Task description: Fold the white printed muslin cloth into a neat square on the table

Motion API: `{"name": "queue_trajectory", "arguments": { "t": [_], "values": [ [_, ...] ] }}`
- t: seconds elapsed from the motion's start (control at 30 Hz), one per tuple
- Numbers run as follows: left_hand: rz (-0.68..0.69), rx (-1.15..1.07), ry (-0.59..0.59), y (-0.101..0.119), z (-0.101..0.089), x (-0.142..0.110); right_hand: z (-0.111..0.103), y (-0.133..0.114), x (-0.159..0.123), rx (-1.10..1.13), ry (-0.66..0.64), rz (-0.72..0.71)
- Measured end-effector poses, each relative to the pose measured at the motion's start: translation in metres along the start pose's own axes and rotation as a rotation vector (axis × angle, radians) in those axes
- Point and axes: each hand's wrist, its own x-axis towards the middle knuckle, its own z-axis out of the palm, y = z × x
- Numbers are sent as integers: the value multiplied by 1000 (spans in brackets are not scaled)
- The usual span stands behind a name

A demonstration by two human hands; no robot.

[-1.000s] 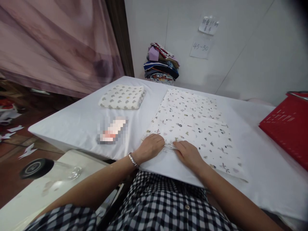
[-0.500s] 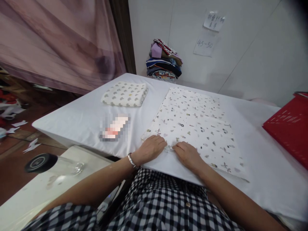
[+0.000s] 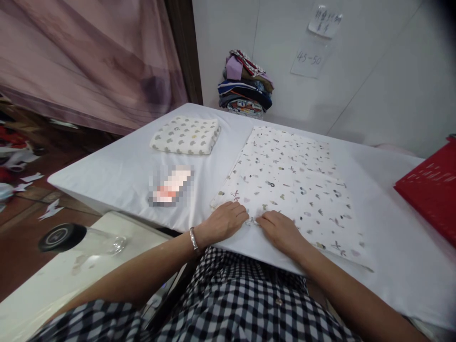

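Note:
A white patterned cloth lies spread flat on the white-covered table, reaching from the near edge toward the wall. My left hand and my right hand rest side by side on its near edge, fingertips almost meeting. Both hands have their fingers curled and pinched on the cloth's near hem. A silver bracelet sits on my left wrist.
A folded patterned cloth lies at the table's far left. A blurred pink-and-white object sits left of my hands. Stacked folded clothes stand against the wall. A red basket is at the right. A glass jar lies on a lower surface.
My hands have drawn a little closer together on the cloth's near edge. The camera has shifted slightly; the cloth lies as before.

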Motion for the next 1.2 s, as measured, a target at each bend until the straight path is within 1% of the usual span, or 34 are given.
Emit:
{"name": "queue_trajectory", "arguments": {
  "t": [0.1, 0.27, 0.43, 0.57, 0.67, 0.73, 0.83, 0.97, 1.07, 1.2],
  "values": [
    [7, -15, -34, 0, 1, -1, 2, -2, -1, 11, -33, 2],
    [0, -47, -40, 0, 2, -3, 1, -3, -2, 22, -19, -20],
    [-22, -94, -29, 1, -1, -4, 0, -4, -2, 67, -38, -40],
    [-29, -95, -34, 0, -5, -6, 4, -3, -3, 68, -1, -59],
    [-58, -40, -57, 0, -9, -7, 10, -2, -6, 17, 33, -83],
    [-50, 3, -64, 0, -10, -8, 14, -1, -8, -11, 56, -105],
    [-18, 40, -41, 0, -8, -9, 21, 0, -11, -19, 96, -126],
    [-37, -16, 2, -1, -3, -11, 21, -2, -11, 21, 141, -100],
    [-110, -85, 12, -5, -7, -17, 12, -3, -8, 111, 67, -60],
    [-255, -145, 29, -15, -19, -34, -2, -3, 0, 222, -67, 11]
  ]
}}
